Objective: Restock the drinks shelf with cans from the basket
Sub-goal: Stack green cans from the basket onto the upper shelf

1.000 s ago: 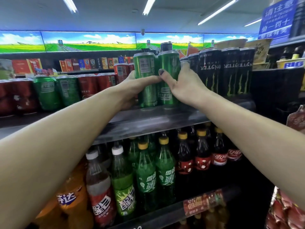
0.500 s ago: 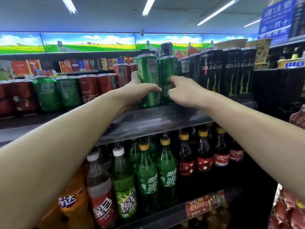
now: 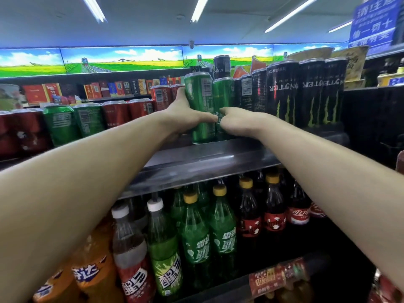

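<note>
Two hands meet at the shelf's [image 3: 196, 158] front edge. Left hand [image 3: 185, 119] wraps a tall green can [image 3: 200, 106], thumb across its front, the base on the shelf near the lip. Right hand [image 3: 236, 121] curls its fingers round the lower part of a second green can [image 3: 223, 95] just behind. Black cans [image 3: 282, 95] crowd the right; red cans [image 3: 161, 97] stand left, leaving little free room.
</note>
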Available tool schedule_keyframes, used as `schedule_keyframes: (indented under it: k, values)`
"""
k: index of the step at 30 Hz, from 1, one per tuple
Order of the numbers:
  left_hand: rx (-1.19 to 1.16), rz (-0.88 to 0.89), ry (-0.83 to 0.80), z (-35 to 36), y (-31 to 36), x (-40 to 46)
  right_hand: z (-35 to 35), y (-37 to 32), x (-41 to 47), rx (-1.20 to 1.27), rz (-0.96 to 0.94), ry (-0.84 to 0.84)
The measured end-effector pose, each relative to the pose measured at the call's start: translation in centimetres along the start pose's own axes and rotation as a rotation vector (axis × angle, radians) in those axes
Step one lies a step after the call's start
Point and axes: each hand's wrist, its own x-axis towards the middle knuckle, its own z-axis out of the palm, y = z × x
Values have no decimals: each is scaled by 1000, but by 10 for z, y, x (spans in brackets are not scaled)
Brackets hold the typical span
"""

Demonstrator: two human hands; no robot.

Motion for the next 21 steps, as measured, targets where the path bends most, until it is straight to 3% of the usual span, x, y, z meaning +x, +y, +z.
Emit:
schedule_keyframes:
  k: [5,9,17,21]
  values:
    - [30,-67,7,12,8,8,0,3,0,35,-7,31]
    - [236,-104,-13,24,18,17,0,5,-2,56,-26,155]
    - [516,-99,93,47,25,27,1,4,-9,86,-42,182]
    - [540,-117,66,47,25,23,2,2,-12,125,-37,322]
